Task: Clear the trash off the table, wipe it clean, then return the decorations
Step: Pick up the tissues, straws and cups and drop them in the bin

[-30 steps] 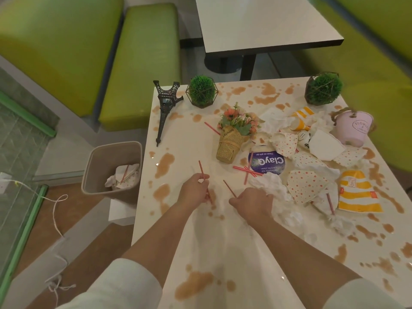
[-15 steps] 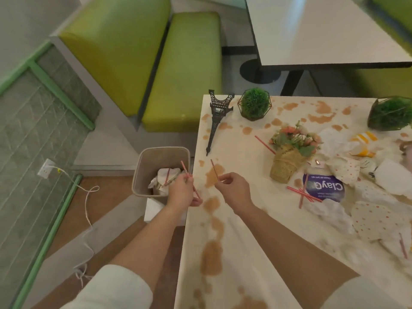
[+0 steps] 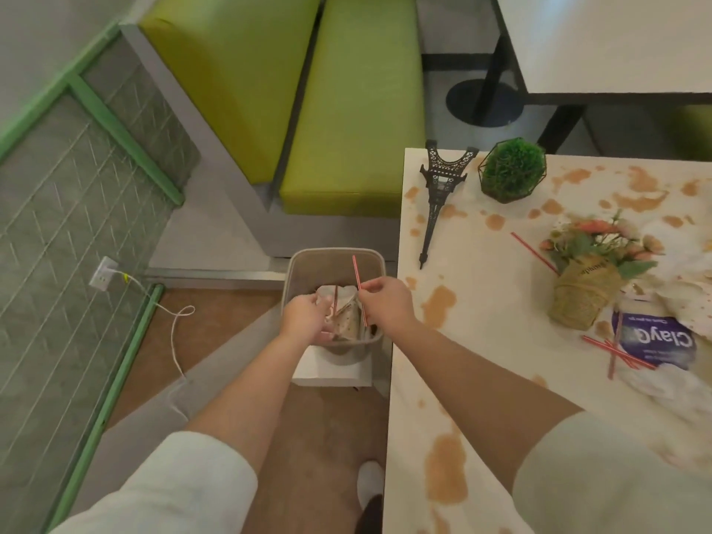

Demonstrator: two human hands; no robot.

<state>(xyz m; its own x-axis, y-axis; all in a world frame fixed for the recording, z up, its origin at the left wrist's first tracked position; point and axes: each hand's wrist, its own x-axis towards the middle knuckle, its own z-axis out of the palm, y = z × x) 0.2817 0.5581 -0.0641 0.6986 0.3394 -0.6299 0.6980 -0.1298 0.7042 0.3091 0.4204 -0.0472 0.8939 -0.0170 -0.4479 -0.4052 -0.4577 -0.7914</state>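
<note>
Both bare forearms reach over a beige plastic trash bin [image 3: 333, 260] beside a glossy white table [image 3: 481, 360] blotched with brown spills. The right hand [image 3: 387, 304] pinches a thin red straw [image 3: 358, 281] upright above the crumpled paper already in the bin; the left hand [image 3: 306, 319] hangs with loosely curled fingers, its hold unclear. Farther along the table lie more red straws [image 3: 616, 350], a woven flower basket [image 3: 583, 292], a black Eiffel Tower model [image 3: 441, 190] and a round green plant [image 3: 512, 169].

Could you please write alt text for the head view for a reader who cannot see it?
Both hands hang over a bin beside a stained table; the right hand pinches a red straw, the left hand reaches inside.
</note>
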